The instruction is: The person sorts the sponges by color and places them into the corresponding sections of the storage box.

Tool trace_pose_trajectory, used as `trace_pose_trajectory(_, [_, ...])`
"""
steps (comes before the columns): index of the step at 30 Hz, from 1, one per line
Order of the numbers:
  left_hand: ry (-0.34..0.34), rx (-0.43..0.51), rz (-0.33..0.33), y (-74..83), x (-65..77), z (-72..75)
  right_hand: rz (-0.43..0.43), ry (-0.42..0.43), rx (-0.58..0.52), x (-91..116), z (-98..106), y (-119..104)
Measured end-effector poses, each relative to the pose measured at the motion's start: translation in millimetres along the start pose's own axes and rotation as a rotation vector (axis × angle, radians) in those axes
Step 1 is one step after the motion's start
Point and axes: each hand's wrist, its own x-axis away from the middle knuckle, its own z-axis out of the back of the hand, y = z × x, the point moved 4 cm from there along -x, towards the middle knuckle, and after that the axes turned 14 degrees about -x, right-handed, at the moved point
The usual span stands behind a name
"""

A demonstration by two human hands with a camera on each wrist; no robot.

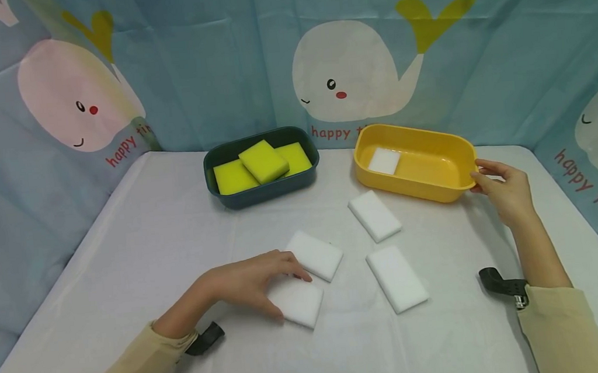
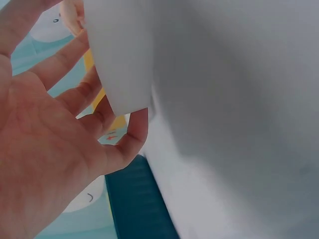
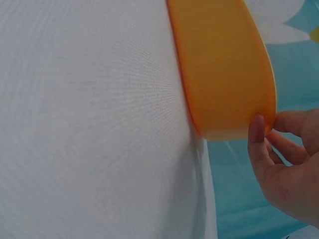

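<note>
My left hand (image 1: 250, 278) grips a white sponge block (image 1: 300, 303), nearest of the white ones on the table. Its thumb lies at the near edge and its fingers curve over the far side; in the left wrist view several fingertips meet the white sponge (image 2: 122, 59). At the right, my right hand (image 1: 507, 190) pinches the rim of a yellow tub (image 1: 420, 186) between thumb and fingers, as the right wrist view shows on the tub's end (image 3: 229, 74). Inside that tub lies one white sponge (image 1: 384, 161).
Other white sponges lie flat: one (image 1: 316, 255) beside my left hand, one (image 1: 375, 215) before the yellow tub, one (image 1: 397, 278) nearer me. A dark green tub (image 1: 265, 195) with yellow sponges (image 1: 263, 161) stands at the back. A whale-print curtain (image 1: 205, 71) hangs behind the table.
</note>
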Motion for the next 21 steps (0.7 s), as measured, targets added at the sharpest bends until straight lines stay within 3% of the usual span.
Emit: trace_pose_trajectory(21, [0.063, -0.03, 0.009, 9.7, -12.6, 28.6, 0.001, -0.011, 0.014, 0.5, 0.3, 0.4])
